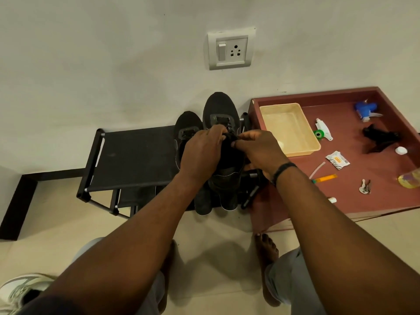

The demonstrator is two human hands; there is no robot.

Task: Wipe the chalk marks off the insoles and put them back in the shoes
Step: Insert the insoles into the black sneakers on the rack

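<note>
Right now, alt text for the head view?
Both hands, left and right, meet over the opening of a black shoe on a low black rack, beside its pair. A maroon tray to the right holds a beige tub and clutter.

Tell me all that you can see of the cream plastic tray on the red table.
The cream tray is a shallow rectangular basin of pale, slightly glossy plastic with a rolled rim and rounded corners. It lies flat, open side up, in the table's back left corner, turned a little askew. It looks empty apart from a pale spot near its front left corner. Neither hand touches it.
</note>
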